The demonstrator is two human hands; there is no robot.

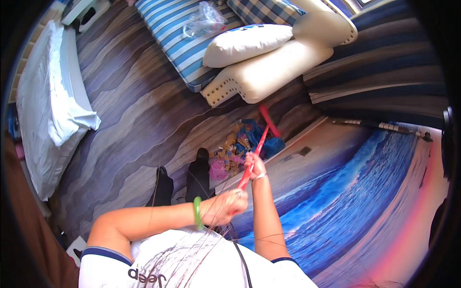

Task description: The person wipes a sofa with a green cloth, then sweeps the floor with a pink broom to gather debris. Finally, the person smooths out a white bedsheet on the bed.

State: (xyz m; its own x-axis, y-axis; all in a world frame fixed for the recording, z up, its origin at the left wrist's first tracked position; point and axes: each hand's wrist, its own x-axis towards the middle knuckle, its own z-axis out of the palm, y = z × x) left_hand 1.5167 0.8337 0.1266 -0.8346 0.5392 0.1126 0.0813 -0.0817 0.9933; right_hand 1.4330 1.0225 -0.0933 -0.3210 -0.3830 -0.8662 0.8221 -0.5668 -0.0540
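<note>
A red broom (262,138) slants up and away from my body, its narrow red head slightly blurred near the sofa's corner. My left hand (224,207), with a green bangle at the wrist, is wrapped round the near end of the handle. Farther up the handle, my right hand (256,164) grips it too. Below the broom head lies a heap of litter (232,150): cardboard scraps, blue plastic and a pink plastic bag (219,169). Part of the heap is behind the handle and my right hand.
A cream sofa (283,65) with a striped seat, a white pillow (247,44) and a clear plastic bag (204,20) stands ahead. A white-covered bed (45,110) is at left. Dark curtains (374,72) and an ocean-printed wall (336,187) border the right. My dark shoes (198,170) are beside the litter.
</note>
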